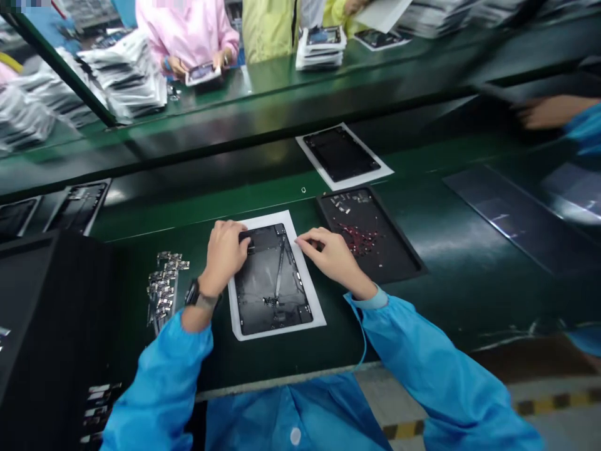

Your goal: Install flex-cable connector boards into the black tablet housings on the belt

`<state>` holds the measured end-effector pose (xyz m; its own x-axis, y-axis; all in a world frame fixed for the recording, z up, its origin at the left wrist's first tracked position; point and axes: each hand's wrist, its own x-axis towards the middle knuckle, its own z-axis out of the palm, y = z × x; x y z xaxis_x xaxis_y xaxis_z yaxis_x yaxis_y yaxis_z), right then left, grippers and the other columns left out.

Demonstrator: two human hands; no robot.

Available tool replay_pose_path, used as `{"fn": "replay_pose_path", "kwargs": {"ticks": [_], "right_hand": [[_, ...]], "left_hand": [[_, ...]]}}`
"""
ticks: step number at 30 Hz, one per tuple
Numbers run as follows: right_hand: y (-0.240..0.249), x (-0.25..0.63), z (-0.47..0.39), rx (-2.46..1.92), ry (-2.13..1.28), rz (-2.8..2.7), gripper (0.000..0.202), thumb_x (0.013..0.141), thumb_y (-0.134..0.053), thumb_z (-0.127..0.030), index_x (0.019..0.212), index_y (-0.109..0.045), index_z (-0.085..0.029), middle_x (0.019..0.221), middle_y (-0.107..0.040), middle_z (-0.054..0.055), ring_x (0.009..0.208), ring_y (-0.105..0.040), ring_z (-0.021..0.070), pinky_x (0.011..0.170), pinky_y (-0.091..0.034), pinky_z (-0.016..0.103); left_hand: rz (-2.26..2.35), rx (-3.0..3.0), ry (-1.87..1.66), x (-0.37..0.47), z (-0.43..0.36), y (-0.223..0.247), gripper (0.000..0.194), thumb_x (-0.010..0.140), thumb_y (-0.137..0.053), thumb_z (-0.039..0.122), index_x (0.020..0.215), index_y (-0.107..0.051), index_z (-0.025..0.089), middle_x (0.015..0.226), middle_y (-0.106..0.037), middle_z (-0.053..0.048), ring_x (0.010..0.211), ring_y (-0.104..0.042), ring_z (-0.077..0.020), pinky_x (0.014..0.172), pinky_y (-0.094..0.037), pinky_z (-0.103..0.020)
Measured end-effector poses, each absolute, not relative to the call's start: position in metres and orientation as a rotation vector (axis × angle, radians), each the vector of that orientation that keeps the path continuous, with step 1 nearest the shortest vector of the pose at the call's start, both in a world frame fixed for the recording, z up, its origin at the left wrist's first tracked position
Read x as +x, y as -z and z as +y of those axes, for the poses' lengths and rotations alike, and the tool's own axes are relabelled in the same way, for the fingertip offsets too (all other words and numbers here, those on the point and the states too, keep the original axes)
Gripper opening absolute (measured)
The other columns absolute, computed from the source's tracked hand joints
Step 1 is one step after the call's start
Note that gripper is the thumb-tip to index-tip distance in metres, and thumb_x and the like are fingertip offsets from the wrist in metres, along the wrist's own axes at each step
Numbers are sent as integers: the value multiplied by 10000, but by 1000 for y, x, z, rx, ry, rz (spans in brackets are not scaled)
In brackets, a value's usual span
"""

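A black tablet housing (263, 282) lies on a white sheet (282, 332) in front of me, its inside facing up. Inside it run a slanting strip (281, 266) and a small circuit board (271, 302). My left hand (224, 255), with a watch on the wrist, is closed over the housing's upper left edge; its fingertips are partly hidden. At the upper right edge my right hand (332, 255) is closed in a pinch. Anything between those fingertips is too small to make out.
Right of the housing sits a black tray (399, 257) with red-wired parts (359, 240). Small circuit boards (164, 285) lie left. Another housing (342, 153) rests behind. A black box (51, 313) stands at left. A co-worker's blurred hand (558, 113) is at right.
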<state>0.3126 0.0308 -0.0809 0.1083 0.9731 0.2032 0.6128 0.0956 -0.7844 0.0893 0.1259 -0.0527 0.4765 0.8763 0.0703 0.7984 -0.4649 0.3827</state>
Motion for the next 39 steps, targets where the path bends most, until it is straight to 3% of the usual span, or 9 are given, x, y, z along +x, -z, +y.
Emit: {"fn": "replay_pose_path", "kwargs": {"ticks": [2, 5, 8, 14, 26, 30, 34, 36, 39], "right_hand": [[88, 315, 39, -1647, -506, -1520, 193, 898, -560, -233, 755, -684, -196, 713, -676, 38, 692, -558, 196, 653, -410, 328], [94, 315, 38, -1640, -467, -1529, 196, 892, -547, -227, 743, -672, -202, 699, -668, 39, 692, -553, 202, 649, -415, 331], [89, 318, 31, -1600, -377, -1545, 204, 916, -524, -224, 773, -669, -207, 728, -677, 44, 737, -562, 208, 672, -427, 332], [75, 348, 27, -1717, -73, -1416, 212, 936, -499, -220, 807, -667, -207, 744, -681, 51, 757, -552, 224, 711, -438, 353], [92, 400, 28, -2120, 211, -1280, 237, 929, -490, -197, 759, -655, -198, 700, -636, 58, 728, -515, 232, 676, -390, 348], [93, 399, 29, -2146, 219, -1292, 236, 938, -483, -206, 793, -669, -200, 708, -632, 61, 745, -523, 235, 688, -392, 350], [94, 398, 29, -2145, 229, -1295, 248, 941, -481, -216, 784, -672, -192, 709, -636, 65, 745, -516, 237, 696, -389, 354], [94, 397, 29, -2144, 222, -1289, 253, 939, -486, -223, 768, -670, -192, 704, -637, 65, 741, -511, 235, 689, -383, 351], [95, 397, 30, -2141, 204, -1273, 248, 930, -489, -223, 765, -671, -192, 693, -629, 67, 738, -509, 236, 676, -373, 344]], "left_hand": [[1442, 2449, -229, 96, 160, 58, 222, 808, -682, 184, 1029, -681, 153, 1083, -672, -134, 1059, -545, -301, 933, -426, -411], [1388, 2430, -99, 101, 194, 66, 49, 773, -715, 175, 811, -687, 168, 817, -680, -75, 880, -587, -252, 809, -451, -347], [1299, 2462, -53, 102, 212, 69, 138, 788, -682, 157, 658, -647, 185, 701, -656, -43, 803, -592, -218, 765, -444, -308], [1402, 2506, -78, 101, 292, 44, 110, 809, -633, 156, 700, -639, 176, 792, -679, -67, 865, -616, -222, 848, -443, -309], [1848, 2349, -327, 106, 405, -6, 288, 699, -672, 113, 524, -460, 202, 768, -655, -124, 1221, -535, -408, 1026, -389, -565], [1902, 2159, -474, 145, 388, 7, 186, 808, -592, 145, 629, -559, 179, 891, -685, -154, 1263, -515, -397, 1013, -428, -503], [1776, 1959, -391, 222, 347, 36, 162, 918, -602, 279, 862, -659, 138, 923, -689, -102, 969, -660, -252, 833, -546, -378], [1689, 1858, -305, 263, 326, 53, 261, 927, -622, 351, 1062, -642, 129, 1015, -672, -72, 872, -659, -184, 769, -573, -371], [1597, 1763, -326, 310, 302, 72, 346, 922, -633, 354, 1194, -607, 141, 1151, -639, -102, 971, -651, -212, 814, -571, -392]]}}
